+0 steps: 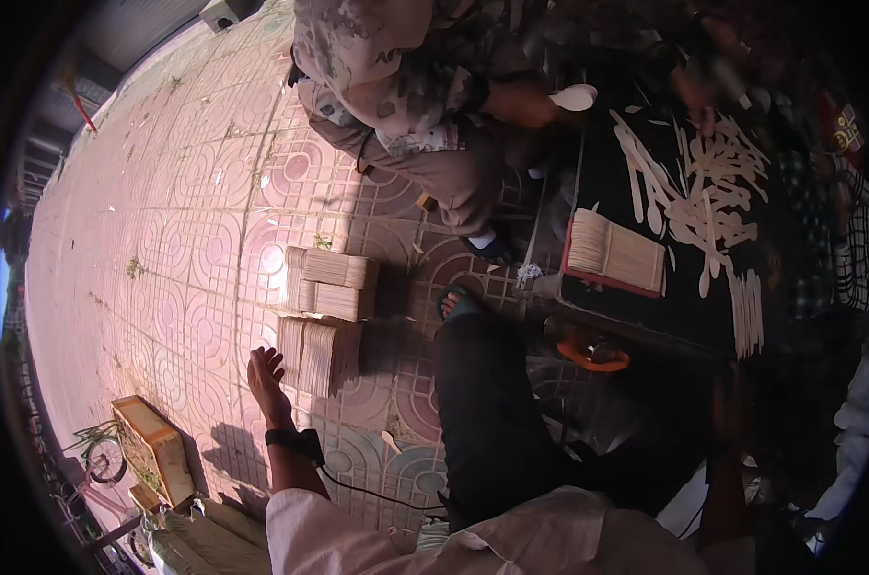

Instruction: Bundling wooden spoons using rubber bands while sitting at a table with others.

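My left hand (267, 379) is open in the sunlight, fingers apart and nothing in it. It hovers at the left of a bundled stack of flat wooden spoons (305, 355) on the paving. A second stack (331, 285) stands just beyond that one. In deep shadow at the right, my right hand (731, 407) is by the near edge of a dark table (636, 321); its fingers are too dark to read. Closest to it lies a row of wooden spoons (746, 314). A red tray (612, 281) holds more neatly stacked spoons, and a loose heap (712, 211) spreads behind.
Across the table sits a person in camouflage (386, 77), one hand (525, 103) holding a few pale spoons (575, 97). Another person's checked sleeve (856, 235) is at the right. An orange object (592, 356) hangs under the table edge. A wooden box (153, 448) stands far left.
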`<state>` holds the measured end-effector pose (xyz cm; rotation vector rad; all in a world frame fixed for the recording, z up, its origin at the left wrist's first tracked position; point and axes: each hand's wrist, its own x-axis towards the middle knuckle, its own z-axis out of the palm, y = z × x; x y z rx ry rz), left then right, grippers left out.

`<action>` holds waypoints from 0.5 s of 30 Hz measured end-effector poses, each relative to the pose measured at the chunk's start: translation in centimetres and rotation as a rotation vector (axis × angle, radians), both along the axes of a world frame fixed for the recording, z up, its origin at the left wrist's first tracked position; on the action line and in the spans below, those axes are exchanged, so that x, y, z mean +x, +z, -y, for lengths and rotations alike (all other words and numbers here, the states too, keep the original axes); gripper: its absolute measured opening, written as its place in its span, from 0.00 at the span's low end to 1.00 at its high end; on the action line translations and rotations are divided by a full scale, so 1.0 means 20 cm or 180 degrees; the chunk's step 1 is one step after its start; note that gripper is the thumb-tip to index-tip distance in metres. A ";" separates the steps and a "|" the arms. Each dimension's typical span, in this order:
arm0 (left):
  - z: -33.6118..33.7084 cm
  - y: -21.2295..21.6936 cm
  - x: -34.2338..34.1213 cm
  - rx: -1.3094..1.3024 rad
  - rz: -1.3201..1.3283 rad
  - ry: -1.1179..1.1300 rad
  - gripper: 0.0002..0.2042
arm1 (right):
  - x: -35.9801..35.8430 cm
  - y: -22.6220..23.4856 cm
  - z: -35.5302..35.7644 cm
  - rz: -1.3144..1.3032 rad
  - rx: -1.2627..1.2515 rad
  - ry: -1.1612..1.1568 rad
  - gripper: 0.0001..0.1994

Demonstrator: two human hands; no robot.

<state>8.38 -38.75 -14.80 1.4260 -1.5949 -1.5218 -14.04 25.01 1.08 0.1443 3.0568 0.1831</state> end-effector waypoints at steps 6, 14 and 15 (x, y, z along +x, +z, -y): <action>-0.59 0.39 -0.16 -0.0221 -0.0413 -0.1276 0.17 | -0.01 -0.26 -0.10 -0.0697 -0.1014 0.0319 0.22; -1.12 0.59 -0.65 -0.1236 -0.0693 -0.2588 0.16 | 0.06 -0.21 -0.24 -0.1071 -0.1456 0.0335 0.21; -1.12 0.57 -0.67 -0.1736 -0.0349 -0.2774 0.17 | 0.06 -0.22 -0.26 -0.1055 -0.1544 0.0389 0.21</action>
